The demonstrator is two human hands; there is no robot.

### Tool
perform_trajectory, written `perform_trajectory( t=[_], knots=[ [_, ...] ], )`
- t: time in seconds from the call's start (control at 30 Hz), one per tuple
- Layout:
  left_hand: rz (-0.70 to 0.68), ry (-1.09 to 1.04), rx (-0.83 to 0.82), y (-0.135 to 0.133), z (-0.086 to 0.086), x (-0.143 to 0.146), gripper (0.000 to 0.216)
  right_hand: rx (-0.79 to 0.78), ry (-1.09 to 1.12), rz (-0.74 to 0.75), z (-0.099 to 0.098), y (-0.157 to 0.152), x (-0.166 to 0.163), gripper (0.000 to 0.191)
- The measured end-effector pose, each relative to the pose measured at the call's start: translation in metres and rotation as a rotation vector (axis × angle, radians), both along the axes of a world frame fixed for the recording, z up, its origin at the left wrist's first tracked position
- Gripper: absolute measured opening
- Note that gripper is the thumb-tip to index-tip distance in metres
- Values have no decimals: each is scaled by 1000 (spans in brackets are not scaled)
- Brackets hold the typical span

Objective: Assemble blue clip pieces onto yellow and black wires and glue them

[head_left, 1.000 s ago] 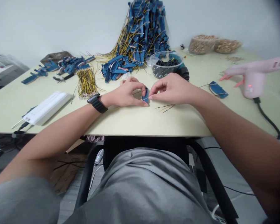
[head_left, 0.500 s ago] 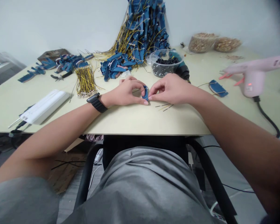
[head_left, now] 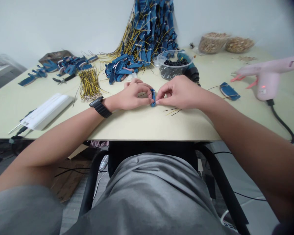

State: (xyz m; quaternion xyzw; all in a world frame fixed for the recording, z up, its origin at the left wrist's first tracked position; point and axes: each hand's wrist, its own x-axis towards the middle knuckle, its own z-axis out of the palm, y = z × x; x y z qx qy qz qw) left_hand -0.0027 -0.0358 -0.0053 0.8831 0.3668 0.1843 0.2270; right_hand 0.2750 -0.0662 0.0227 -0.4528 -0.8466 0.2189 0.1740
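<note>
Between my hands, low over the table, is a small blue plastic piece (head_left: 153, 98) standing on edge. My left hand (head_left: 133, 95) is closed on it, thumb and fingers along its left side. From the right, my right hand (head_left: 177, 93) pinches with thumb and forefinger at the piece's edge; what lies in that pinch is too small to make out. A few thin black and yellow wires (head_left: 171, 111) stick out beneath my right hand onto the table. Another blue piece with wires (head_left: 229, 91) lies to the right of my right forearm.
A pink glue gun (head_left: 266, 78) stands at right, its cord over the front edge. Behind my hands are a clear tub of black parts (head_left: 175, 67) and a tall heap of wired blue pieces (head_left: 154, 32). At left are a wire bundle (head_left: 89, 81), pliers (head_left: 63, 79) and a white box (head_left: 47, 111).
My left thumb has drawn back a little from the blue piece's lower end, so more of it shows. My right hand has hardly moved.
</note>
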Motion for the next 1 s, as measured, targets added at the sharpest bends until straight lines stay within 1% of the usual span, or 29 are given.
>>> perform_trajectory(
  t=[0.27,0.47,0.6,0.73,1.0],
  knots=[
    [6,-2,0,1,-1,0,29,14,12,2,0,0,-2,19],
    [14,18,9,-2,1,1,29,57,-67,-13,2,-3,-4,15],
    [33,39,8,-5,3,2,26,109,-152,-18,3,-6,-5,17],
    [27,44,8,-4,2,1,24,149,-181,-12,2,-7,-6,18],
    [28,49,-7,-4,2,1,26,152,-202,-31,5,-10,-10,20]
  ],
)
